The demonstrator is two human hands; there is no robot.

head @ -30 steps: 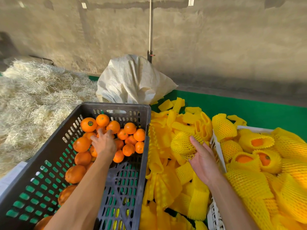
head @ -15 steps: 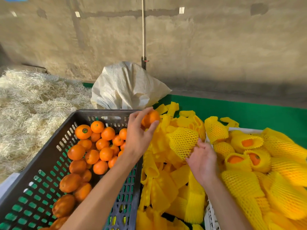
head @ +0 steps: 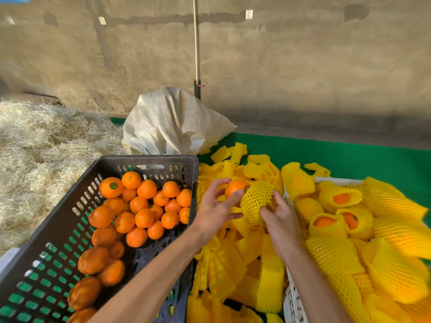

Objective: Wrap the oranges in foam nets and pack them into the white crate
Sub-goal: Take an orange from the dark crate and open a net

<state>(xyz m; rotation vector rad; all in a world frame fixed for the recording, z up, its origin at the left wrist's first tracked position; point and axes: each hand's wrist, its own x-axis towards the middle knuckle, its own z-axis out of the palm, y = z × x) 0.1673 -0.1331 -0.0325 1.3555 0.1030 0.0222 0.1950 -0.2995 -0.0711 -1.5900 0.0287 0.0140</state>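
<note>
My left hand (head: 214, 207) grips an orange (head: 234, 188) above the pile of loose yellow foam nets (head: 235, 259). My right hand (head: 281, 221) holds a yellow foam net (head: 256, 201) whose open end touches the orange's right side. The dark crate (head: 149, 160) on the left holds several bare oranges (head: 142, 206). On the right stands the white crate (head: 292, 301), filled with net-wrapped oranges (head: 338, 199).
A white woven sack (head: 172, 122) stands behind the dark crate. Straw (head: 42, 145) is heaped at the left. Green matting (head: 338, 157) lies under the crates, and a concrete wall with a pole (head: 197, 47) rises behind.
My left hand took an orange from the dark crate and carried it right over the net pile. My right hand lifted a net and brought it against the orange.
</note>
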